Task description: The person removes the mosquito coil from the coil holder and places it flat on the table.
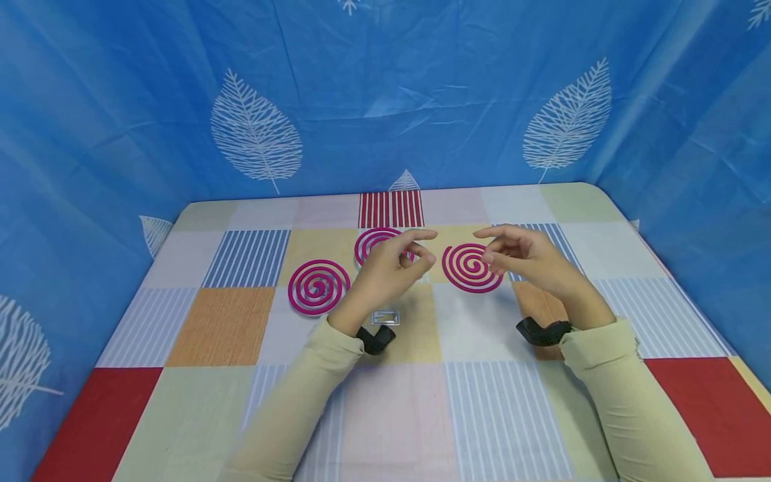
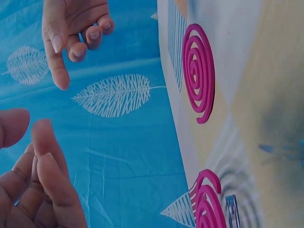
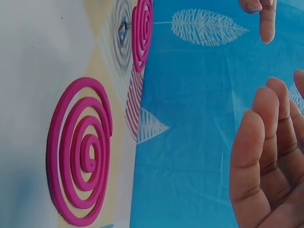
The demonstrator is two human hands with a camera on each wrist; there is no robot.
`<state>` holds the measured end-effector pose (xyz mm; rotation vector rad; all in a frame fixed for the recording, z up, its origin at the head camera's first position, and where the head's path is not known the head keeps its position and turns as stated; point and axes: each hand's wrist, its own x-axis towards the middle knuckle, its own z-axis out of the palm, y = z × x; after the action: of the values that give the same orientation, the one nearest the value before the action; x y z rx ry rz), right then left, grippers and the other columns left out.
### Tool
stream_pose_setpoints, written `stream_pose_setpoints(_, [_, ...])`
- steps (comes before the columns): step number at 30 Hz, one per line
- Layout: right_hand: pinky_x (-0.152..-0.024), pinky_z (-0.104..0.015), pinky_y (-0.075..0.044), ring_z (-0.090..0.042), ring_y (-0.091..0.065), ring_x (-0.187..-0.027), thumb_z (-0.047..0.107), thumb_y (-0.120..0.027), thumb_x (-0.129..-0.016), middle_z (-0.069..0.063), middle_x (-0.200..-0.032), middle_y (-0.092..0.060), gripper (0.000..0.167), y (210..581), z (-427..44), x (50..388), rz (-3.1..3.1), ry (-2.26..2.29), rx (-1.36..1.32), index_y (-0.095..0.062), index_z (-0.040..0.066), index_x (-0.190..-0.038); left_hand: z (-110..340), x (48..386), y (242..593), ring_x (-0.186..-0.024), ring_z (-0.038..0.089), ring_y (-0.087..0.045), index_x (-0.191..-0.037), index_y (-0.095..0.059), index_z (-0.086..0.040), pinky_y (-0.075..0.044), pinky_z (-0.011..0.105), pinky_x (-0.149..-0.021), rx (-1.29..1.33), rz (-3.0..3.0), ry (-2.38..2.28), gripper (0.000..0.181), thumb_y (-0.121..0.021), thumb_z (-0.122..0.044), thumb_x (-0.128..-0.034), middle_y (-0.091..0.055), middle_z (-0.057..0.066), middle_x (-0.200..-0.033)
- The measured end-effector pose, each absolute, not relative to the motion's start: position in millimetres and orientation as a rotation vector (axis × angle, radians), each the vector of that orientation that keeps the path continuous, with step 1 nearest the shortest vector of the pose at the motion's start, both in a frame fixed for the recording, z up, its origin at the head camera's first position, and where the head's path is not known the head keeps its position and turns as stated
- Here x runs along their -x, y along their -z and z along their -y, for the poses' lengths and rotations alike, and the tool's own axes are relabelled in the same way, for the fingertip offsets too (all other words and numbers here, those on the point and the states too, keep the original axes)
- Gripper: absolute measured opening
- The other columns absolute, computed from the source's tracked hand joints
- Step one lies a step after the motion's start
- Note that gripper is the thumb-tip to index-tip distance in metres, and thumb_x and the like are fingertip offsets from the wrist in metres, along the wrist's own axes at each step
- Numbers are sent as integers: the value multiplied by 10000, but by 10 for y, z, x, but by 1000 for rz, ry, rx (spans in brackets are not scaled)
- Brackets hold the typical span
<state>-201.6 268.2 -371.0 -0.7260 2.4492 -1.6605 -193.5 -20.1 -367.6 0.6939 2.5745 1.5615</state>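
Note:
Three magenta mosquito coils lie about the hands in the head view. The left coil [image 1: 318,288] is left of the left forearm, with something metallic showing through its rings. A back coil [image 1: 379,230] is partly hidden by the left hand [image 1: 388,271]. Near the right fingertips is the right coil [image 1: 475,266], flat on the cloth. Both hands are raised over the table, facing each other and apart. The left hand's fingers are loosely bent around nothing. Likewise the right hand [image 1: 533,258] has relaxed fingers and holds nothing. A small metal stand [image 1: 385,317] lies beside the left wrist.
A patchwork tablecloth [image 1: 397,415] covers the table. Blue curtains with white leaf prints [image 1: 385,100] hang behind it and along both sides. Black straps [image 1: 544,333] sit at the wrists. In the right wrist view a metal piece [image 3: 123,33] stands next to the back coil.

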Motion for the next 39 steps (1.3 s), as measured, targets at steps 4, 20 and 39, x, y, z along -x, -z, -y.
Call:
stream_pose_setpoints(4, [-718, -221, -569, -183, -679, -810, -83, -669, -1011, -20, -965, -739, 353, 3692, -2637, 2003, -2457, 1642, 767, -632, -102, -1362, 256, 1917, 3680, -845, 186, -596, -1460, -673, -89, -504, 281, -761, -708, -2595, -1557, 420, -721, -162, -1050, -763, 72, -1098])
stream_pose_setpoints(20, [-797, -205, -571, -136, -685, -878, -137, -694, -967, -40, -1007, -736, 398, 3639, -2474, 1959, -2406, 1674, 893, -661, -72, -1359, 501, 1832, 3711, -1061, 239, -701, -1455, -667, -70, -589, 390, -971, -699, -2589, -1592, 441, -751, -156, -1030, -742, 83, -1142])
stream_pose_setpoints(39, [-956, -214, -559, -188, -695, -1077, -83, -772, -922, -206, -1168, -726, 458, 3743, -2332, 2053, -2400, 1609, 902, -661, -82, -1366, 888, 1836, 3790, -1313, 404, -638, -1425, -656, 24, -485, 560, -1140, -837, -2479, -1651, 479, -799, -76, -979, -684, 185, -1418])
